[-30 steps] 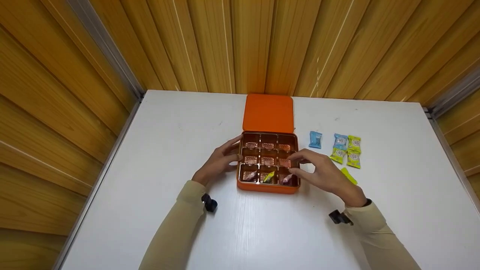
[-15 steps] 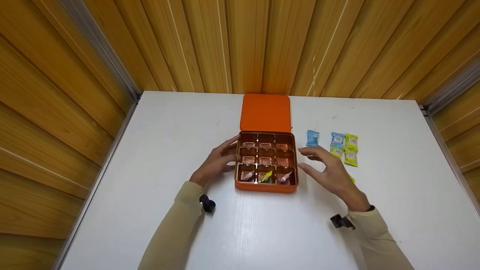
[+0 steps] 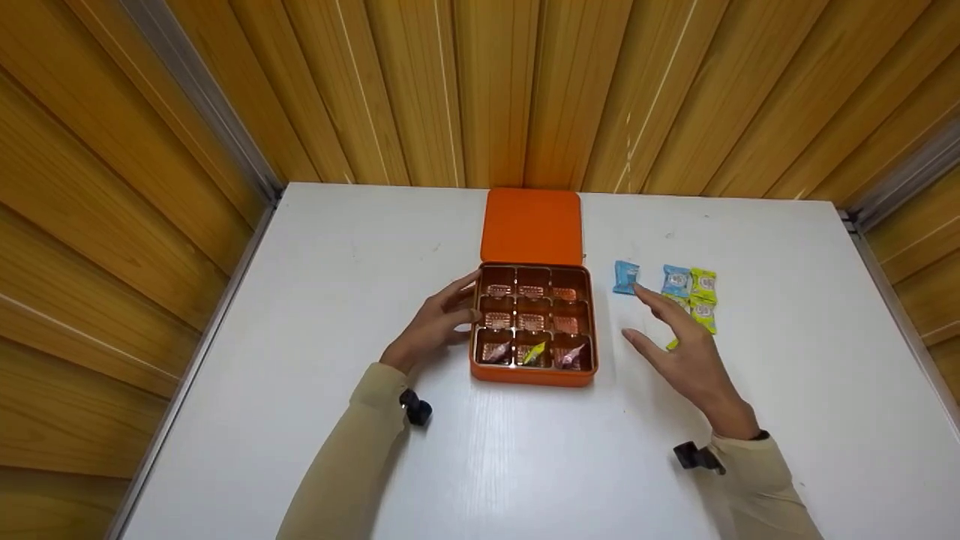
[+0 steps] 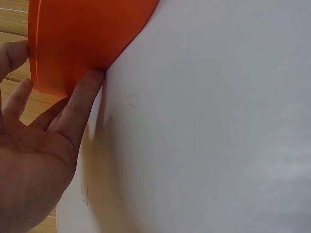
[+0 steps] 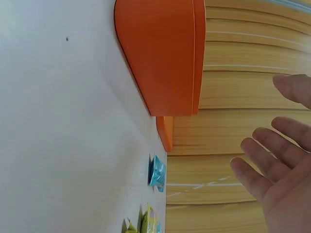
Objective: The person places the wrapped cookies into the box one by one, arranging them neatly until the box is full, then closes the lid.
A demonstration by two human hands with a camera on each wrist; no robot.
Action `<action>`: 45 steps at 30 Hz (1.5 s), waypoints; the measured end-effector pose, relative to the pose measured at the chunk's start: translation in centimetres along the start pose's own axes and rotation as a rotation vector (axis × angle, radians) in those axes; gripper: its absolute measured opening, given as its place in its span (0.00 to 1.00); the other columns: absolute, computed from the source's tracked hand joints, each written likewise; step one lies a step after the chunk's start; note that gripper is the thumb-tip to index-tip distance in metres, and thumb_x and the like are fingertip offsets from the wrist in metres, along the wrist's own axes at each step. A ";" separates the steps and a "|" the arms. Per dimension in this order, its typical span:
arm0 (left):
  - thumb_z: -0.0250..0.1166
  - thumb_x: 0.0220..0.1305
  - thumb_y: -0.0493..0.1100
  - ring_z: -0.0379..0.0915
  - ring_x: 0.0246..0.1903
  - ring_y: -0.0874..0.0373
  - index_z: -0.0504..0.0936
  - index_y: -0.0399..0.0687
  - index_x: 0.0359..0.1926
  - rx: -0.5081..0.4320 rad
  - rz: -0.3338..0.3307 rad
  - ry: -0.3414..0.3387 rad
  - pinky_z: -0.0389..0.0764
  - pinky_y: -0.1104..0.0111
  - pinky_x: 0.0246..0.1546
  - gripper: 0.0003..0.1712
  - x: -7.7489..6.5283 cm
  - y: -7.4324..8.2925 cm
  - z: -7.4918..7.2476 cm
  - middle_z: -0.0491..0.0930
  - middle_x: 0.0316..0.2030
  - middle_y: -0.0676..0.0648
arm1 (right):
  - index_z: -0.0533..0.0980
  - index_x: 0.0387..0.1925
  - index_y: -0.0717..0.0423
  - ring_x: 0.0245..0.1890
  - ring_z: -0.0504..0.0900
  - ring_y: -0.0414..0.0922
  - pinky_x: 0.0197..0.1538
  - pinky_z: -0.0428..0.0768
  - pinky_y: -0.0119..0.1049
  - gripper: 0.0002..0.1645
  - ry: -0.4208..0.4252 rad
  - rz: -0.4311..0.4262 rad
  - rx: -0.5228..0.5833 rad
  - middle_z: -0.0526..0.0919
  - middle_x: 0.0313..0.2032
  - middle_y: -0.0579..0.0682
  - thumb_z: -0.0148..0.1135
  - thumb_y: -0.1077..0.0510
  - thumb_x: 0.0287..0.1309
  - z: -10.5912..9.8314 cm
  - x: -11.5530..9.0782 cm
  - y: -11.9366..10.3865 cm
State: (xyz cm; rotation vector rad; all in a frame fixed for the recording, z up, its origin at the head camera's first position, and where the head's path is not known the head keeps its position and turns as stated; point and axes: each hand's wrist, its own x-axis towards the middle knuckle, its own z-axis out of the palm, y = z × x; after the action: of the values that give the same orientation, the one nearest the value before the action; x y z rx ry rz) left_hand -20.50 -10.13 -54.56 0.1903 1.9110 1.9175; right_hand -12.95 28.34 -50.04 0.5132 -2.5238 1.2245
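Note:
An orange tin box (image 3: 534, 376) with its lid (image 3: 531, 225) laid back holds a tray of square compartments. In the front row lie a pink wrapped candy (image 3: 495, 352), a yellow-green one (image 3: 534, 352) and another pink one (image 3: 571, 355). My left hand (image 3: 431, 330) rests against the tin's left side, fingers fairly straight; the left wrist view shows fingertips on the orange wall (image 4: 82, 43). Over the table right of the tin, my right hand (image 3: 694, 356) is empty, thumb and fingers spread apart. Its index fingertip overlaps the near edge of a blue wrapped candy (image 3: 625, 277).
Further right, another blue candy (image 3: 676, 279) lies beside yellow-green candies (image 3: 703, 283), some partly covered by my right hand. All lie on a white table (image 3: 360, 247). Yellow wood-patterned panels (image 3: 435, 90) rise behind the table and along both sides.
My right hand has withdrawn from over the tin's right compartments, moving right toward the loose candies, and its fingers have spread. My left hand has stayed at the tin's left side.

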 end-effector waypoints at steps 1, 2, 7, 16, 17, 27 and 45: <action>0.66 0.71 0.37 0.74 0.67 0.45 0.64 0.72 0.82 -0.002 0.001 -0.003 0.84 0.48 0.57 0.45 0.0 0.0 0.0 0.67 0.76 0.45 | 0.71 0.76 0.57 0.68 0.75 0.57 0.67 0.67 0.19 0.44 0.002 0.015 -0.007 0.75 0.72 0.56 0.77 0.69 0.60 -0.2 -0.1 0.0; 0.66 0.71 0.37 0.73 0.67 0.45 0.64 0.72 0.82 -0.002 0.003 -0.006 0.84 0.48 0.57 0.44 0.0 0.0 0.0 0.67 0.76 0.45 | 0.71 0.76 0.57 0.69 0.75 0.58 0.67 0.66 0.18 0.44 0.003 0.027 -0.014 0.75 0.72 0.57 0.77 0.69 0.60 -0.3 -0.3 0.1; 0.65 0.71 0.37 0.72 0.68 0.45 0.63 0.70 0.82 -0.006 0.007 -0.002 0.84 0.48 0.57 0.44 -0.2 -0.1 -0.2 0.66 0.77 0.44 | 0.67 0.78 0.58 0.68 0.76 0.61 0.67 0.64 0.17 0.46 0.011 0.057 -0.037 0.73 0.73 0.57 0.76 0.68 0.61 -0.9 -1.0 0.6; 0.65 0.71 0.36 0.73 0.67 0.44 0.64 0.71 0.82 -0.027 0.002 -0.007 0.83 0.47 0.58 0.44 -0.6 -0.3 -0.5 0.67 0.76 0.44 | 0.64 0.78 0.68 0.66 0.76 0.63 0.66 0.67 0.18 0.51 0.070 0.056 -0.095 0.75 0.70 0.65 0.77 0.75 0.55 -2.1 -2.3 2.0; 0.65 0.71 0.36 0.74 0.67 0.44 0.64 0.72 0.82 -0.026 -0.001 -0.007 0.83 0.47 0.58 0.44 -0.5 -0.2 -0.5 0.67 0.76 0.45 | 0.64 0.77 0.69 0.65 0.77 0.64 0.66 0.68 0.18 0.52 0.076 0.052 -0.104 0.75 0.70 0.65 0.77 0.76 0.53 -2.2 -2.4 2.1; 0.66 0.71 0.35 0.73 0.67 0.44 0.64 0.72 0.82 -0.034 -0.012 -0.006 0.83 0.48 0.58 0.45 -0.2 -0.1 -0.3 0.67 0.76 0.46 | 0.63 0.77 0.69 0.62 0.79 0.66 0.61 0.77 0.56 0.55 0.050 0.120 -0.214 0.76 0.67 0.68 0.79 0.77 0.49 -2.9 -3.3 2.9; 0.65 0.71 0.37 0.73 0.67 0.45 0.64 0.72 0.82 -0.017 -0.006 -0.012 0.83 0.47 0.59 0.44 0.0 -0.1 -0.2 0.65 0.77 0.46 | 0.53 0.81 0.69 0.63 0.76 0.68 0.63 0.76 0.65 0.58 -0.070 0.335 -0.274 0.75 0.65 0.71 0.78 0.70 0.56 -3.4 -4.8 4.4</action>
State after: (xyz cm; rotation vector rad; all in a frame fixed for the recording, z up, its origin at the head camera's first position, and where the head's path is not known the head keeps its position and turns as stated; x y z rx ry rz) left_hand -20.55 -10.27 -54.72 0.1907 1.8853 1.9237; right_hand -10.23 34.44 -53.00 0.0708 -2.8594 0.9473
